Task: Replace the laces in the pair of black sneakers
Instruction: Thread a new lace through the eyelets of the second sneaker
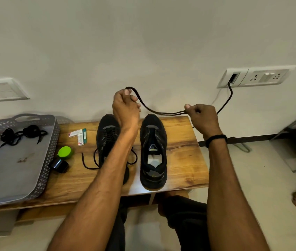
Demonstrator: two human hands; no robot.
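Two black sneakers stand side by side on a wooden bench (183, 154), toes toward the wall. The left sneaker (107, 134) is laced, its lace ends lying loose on the bench. The right sneaker (153, 151) has no lace in its eyelets. A doubled black lace (154, 111) sags in the air above the toes, stretched between my hands. My left hand (125, 105) grips its looped end, and my right hand (201, 116) pinches the other end. My left forearm hides part of the left sneaker.
A grey perforated tray (16, 171) at the bench's left holds a bundled pair of black laces (22, 134). Beside it lie a green-capped item (64, 152), a small black object (60, 164) and small boxes (78, 135). A black cable (225, 104) hangs from a wall socket.
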